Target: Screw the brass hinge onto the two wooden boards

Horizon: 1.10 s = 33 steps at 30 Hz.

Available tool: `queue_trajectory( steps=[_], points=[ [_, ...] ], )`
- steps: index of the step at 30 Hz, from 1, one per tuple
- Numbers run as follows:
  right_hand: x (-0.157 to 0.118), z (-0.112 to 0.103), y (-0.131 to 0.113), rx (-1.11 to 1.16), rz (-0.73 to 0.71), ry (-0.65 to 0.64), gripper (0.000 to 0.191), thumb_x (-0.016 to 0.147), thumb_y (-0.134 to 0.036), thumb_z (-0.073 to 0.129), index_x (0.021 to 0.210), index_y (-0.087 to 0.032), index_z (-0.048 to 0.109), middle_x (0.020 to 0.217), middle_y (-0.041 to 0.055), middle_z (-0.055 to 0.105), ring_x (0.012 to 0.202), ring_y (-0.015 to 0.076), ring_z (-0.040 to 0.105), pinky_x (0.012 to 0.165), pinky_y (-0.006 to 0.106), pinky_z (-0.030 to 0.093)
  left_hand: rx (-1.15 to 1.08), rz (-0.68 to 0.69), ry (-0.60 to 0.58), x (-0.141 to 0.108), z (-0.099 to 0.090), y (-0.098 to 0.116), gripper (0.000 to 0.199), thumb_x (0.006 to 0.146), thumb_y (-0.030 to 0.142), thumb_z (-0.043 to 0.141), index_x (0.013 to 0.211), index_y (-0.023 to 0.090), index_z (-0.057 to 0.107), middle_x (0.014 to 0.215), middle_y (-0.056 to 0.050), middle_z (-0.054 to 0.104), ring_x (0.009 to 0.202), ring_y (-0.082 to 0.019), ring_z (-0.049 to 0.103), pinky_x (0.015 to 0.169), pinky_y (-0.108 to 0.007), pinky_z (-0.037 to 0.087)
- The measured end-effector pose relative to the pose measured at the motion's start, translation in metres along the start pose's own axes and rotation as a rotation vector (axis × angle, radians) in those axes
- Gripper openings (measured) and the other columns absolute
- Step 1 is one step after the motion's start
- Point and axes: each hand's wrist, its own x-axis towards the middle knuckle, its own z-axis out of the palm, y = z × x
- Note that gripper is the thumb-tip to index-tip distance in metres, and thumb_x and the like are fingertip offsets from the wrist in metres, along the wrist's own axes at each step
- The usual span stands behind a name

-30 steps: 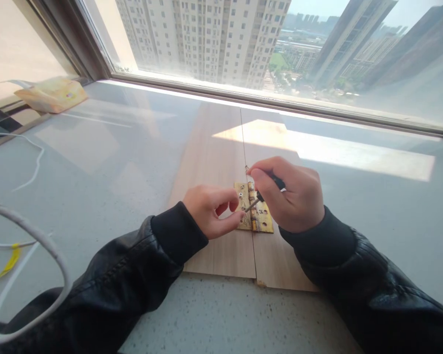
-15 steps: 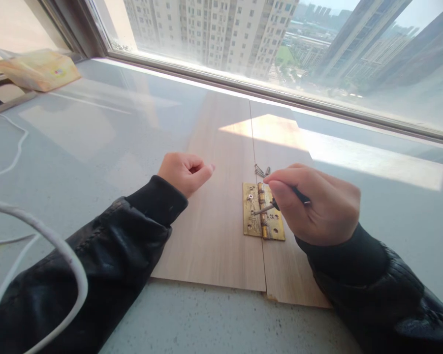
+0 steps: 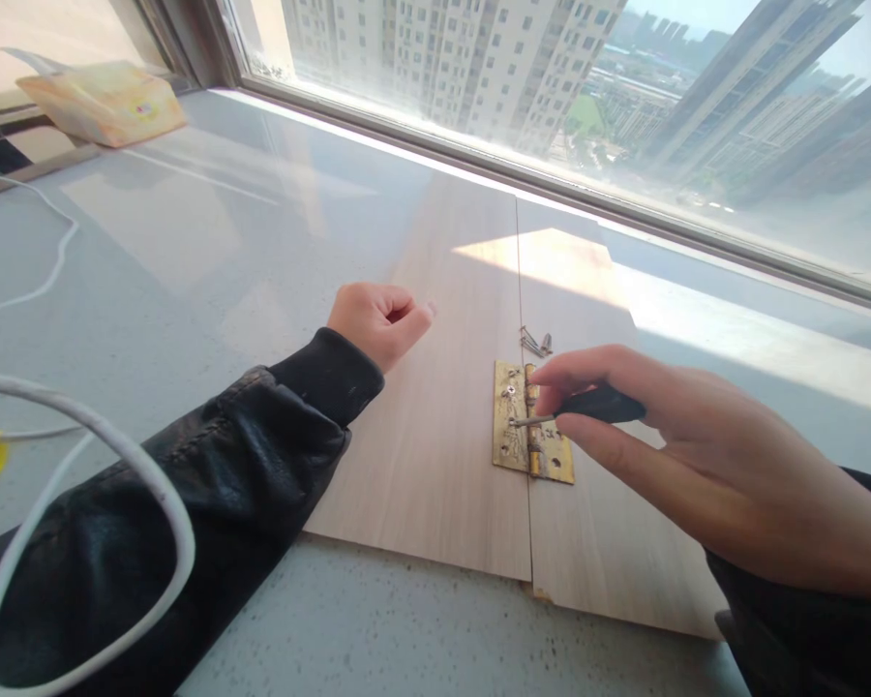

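Observation:
My right hand (image 3: pixel 668 440) grips a screwdriver (image 3: pixel 602 404) by its dark handle, between thumb and fingers. The shaft points left, and its tip meets a screw spot on the left leaf of a worn brass hinge (image 3: pixel 504 447). Higher on that leaf sits a cross-head screw (image 3: pixel 511 390). The hinge lies flat across the seam between a left wooden board (image 3: pixel 421 465) and a right wooden board (image 3: pixel 602 552). My left hand (image 3: pixel 377 319) is curled into a loose fist over the left board, apart from the hinge; nothing shows in it.
Several loose screws (image 3: pixel 531 341) lie just beyond the hinge. A white cable (image 3: pixel 178 513) loops in front of my left sleeve. At the far left stands a tissue pack (image 3: pixel 108 105). A window frame (image 3: pixel 435 145) borders the speckled counter (image 3: pixel 377 620) at the back.
My right hand has turned and loosened around the screwdriver, so more of the handle shows. The view has shifted slightly. The left hand keeps its curled shape.

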Motion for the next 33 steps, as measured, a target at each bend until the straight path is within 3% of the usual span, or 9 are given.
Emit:
queue_trajectory(
  steps=[5,8,13,24,31,33],
  points=[
    [-0.01,-0.005,0.005,-0.014,0.057,-0.114,0.019,0.092,-0.033,0.05,0.11,-0.032,0.052,0.107,-0.0029,0.064,0.093,0.0125,0.063,0.075,0.023,0.054,-0.01,0.013,0.001,-0.001,0.0,0.0,0.043,0.077,0.026,0.055,0.044,0.018,0.029,0.046,0.006,0.022,0.046,-0.006,0.023,0.049,-0.026,0.019],
    [-0.012,-0.007,0.008,-0.046,0.038,-0.117,0.014,0.092,-0.033,0.05,0.105,-0.031,0.053,0.105,-0.0015,0.063,0.091,0.0141,0.062,0.074,0.027,0.055,0.002,0.02,-0.014,0.0,0.0,-0.001,0.043,0.077,0.026,0.056,0.045,0.018,0.028,0.047,0.006,0.021,0.047,-0.006,0.023,0.049,-0.026,0.019],
    [-0.009,-0.008,0.005,-0.136,-0.067,-0.043,0.01,0.09,-0.031,0.053,0.098,-0.029,0.058,0.091,0.0003,0.065,0.076,0.0151,0.062,0.06,0.029,0.053,0.011,0.032,-0.02,0.0,0.0,0.0,0.044,0.078,0.025,0.056,0.046,0.018,0.026,0.048,0.006,0.02,0.047,-0.006,0.022,0.049,-0.026,0.019],
    [-0.014,-0.004,-0.003,-0.24,-0.056,0.102,0.012,0.083,-0.023,0.061,0.094,-0.028,0.061,0.081,-0.0042,0.068,0.056,0.011,0.057,0.05,0.028,0.043,0.015,0.035,0.005,0.0,0.001,-0.001,0.045,0.078,0.021,0.057,0.044,0.018,0.027,0.046,0.006,0.021,0.047,-0.007,0.022,0.048,-0.027,0.018],
    [-0.003,0.023,-0.003,-0.349,0.024,0.272,0.011,0.088,-0.031,0.055,0.084,-0.023,0.059,0.062,0.0015,0.065,0.045,0.017,0.055,0.045,0.032,0.036,0.01,0.017,-0.014,0.0,0.0,0.0,0.044,0.077,0.024,0.057,0.045,0.019,0.027,0.047,0.006,0.022,0.048,-0.007,0.023,0.049,-0.027,0.019],
    [-0.004,0.022,0.0,-0.243,0.004,0.148,0.008,0.086,-0.03,0.057,0.087,-0.023,0.061,0.06,0.0019,0.064,0.043,0.0182,0.054,0.043,0.033,0.033,0.009,0.012,-0.028,0.0,0.0,-0.001,0.044,0.077,0.025,0.057,0.045,0.019,0.027,0.046,0.006,0.022,0.048,-0.007,0.024,0.048,-0.027,0.019]
  ],
)
